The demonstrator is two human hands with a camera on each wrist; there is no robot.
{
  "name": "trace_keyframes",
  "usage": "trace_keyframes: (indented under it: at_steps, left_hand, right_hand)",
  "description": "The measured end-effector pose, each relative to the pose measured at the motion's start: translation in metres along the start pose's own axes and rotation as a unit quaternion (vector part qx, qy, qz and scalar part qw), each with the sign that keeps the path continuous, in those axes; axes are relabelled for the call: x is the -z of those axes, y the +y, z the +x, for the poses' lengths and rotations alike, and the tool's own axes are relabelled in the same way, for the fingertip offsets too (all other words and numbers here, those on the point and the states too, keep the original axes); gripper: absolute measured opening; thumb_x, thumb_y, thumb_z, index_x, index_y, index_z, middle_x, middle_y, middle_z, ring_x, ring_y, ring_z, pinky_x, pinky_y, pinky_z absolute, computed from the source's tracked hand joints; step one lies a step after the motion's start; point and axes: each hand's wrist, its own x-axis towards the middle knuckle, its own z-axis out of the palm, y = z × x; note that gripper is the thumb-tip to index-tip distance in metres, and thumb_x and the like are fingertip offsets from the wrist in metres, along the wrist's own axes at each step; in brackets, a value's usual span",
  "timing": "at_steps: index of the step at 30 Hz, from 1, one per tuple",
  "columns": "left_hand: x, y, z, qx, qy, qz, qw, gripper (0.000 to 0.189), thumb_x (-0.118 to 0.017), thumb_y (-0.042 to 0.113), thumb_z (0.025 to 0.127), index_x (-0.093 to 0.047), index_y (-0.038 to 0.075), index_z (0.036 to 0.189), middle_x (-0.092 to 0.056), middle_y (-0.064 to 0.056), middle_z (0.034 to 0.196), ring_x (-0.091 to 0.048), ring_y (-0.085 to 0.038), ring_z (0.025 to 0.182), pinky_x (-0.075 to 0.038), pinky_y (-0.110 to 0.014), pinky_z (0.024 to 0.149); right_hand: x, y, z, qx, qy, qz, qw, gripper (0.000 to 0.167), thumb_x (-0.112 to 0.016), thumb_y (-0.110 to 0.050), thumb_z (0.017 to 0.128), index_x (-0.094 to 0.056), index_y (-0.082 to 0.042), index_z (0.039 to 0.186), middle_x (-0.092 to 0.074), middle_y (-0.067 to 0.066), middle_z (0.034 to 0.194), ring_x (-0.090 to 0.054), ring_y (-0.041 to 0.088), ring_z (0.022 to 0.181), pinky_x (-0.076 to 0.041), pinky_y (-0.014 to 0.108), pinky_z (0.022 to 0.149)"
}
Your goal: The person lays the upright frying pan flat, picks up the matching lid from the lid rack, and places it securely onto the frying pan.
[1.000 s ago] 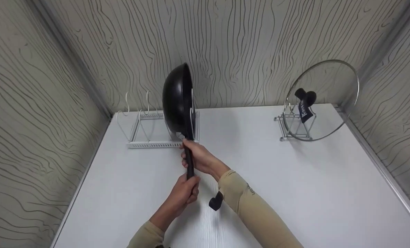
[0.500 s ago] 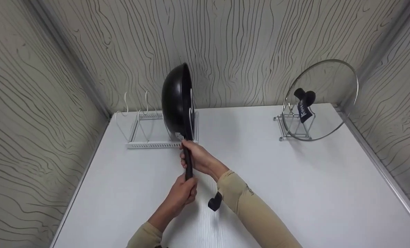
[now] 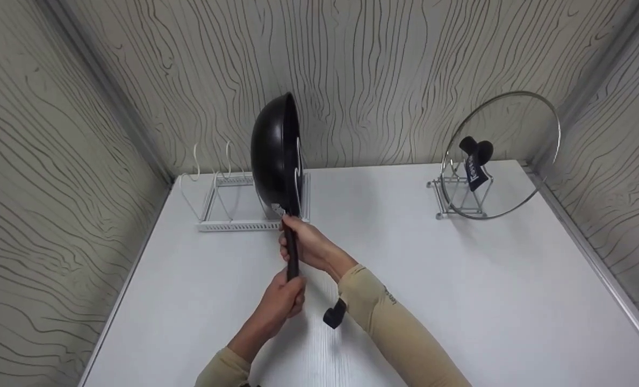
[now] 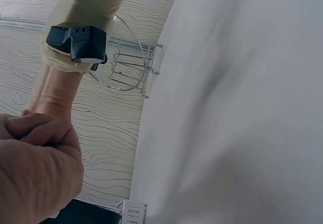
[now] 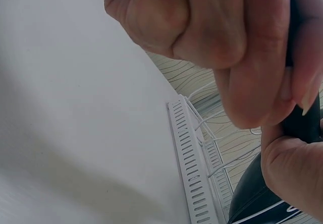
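A black wok (image 3: 270, 153) stands on its edge at the right end of a white wire rack (image 3: 238, 227), its open side turned right and its handle (image 3: 293, 257) toward me. My right hand (image 3: 308, 242) grips the handle close to the bowl. Lower down, my left hand (image 3: 279, 302) holds the handle's end. In the left wrist view the left hand (image 4: 40, 168) covers most of the handle. The right wrist view shows fingers wrapped round the black handle (image 5: 303, 123), with the rack's slotted rail (image 5: 189, 158) and part of the wok (image 5: 252, 188) below.
At the right, a glass lid (image 3: 534, 188) with a black knob leans upright in a small wire stand (image 3: 461, 210). Unused white hooks (image 3: 189, 177) rise from the rack's left part. Patterned walls (image 3: 373, 80) enclose the white table (image 3: 459, 301) at the back and both sides.
The wok has tilted or risen very slightly, its top edge a little higher in view. Both hands keep their hold on the handle and have shifted marginally left.
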Motion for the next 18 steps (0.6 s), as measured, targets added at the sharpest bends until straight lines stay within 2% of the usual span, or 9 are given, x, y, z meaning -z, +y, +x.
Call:
trace_keyframes:
  at_steps: [9,18]
  left_hand:
    - [-0.0013,0.0047,-0.001,-0.005,0.001,-0.001,1.0,0.012,-0.05,0.011,0.099,-0.045,0.008,0.089,-0.042,0.009,0.059,-0.033,-0.005,0.046,-0.026,-0.02,0.042]
    - [-0.0019,0.0104,-0.0049,-0.009,0.006,0.021,0.9997,0.012,-0.05,0.01,0.098,-0.045,0.009,0.087,-0.042,0.009,0.058,-0.033,-0.005,0.045,-0.025,-0.02,0.042]
  right_hand:
    - [-0.0016,-0.005,-0.0016,0.005,-0.002,-0.001,1.0,0.028,-0.037,-0.038,0.113,-0.05,-0.014,0.107,-0.052,-0.002,0.073,-0.057,0.012,0.058,-0.049,0.027,0.06]
    - [-0.0048,-0.0082,-0.0055,0.01,-0.016,0.002,0.9998,0.027,-0.036,-0.038,0.113,-0.048,-0.014,0.109,-0.052,-0.002,0.074,-0.057,0.012,0.059,-0.049,0.027,0.061]
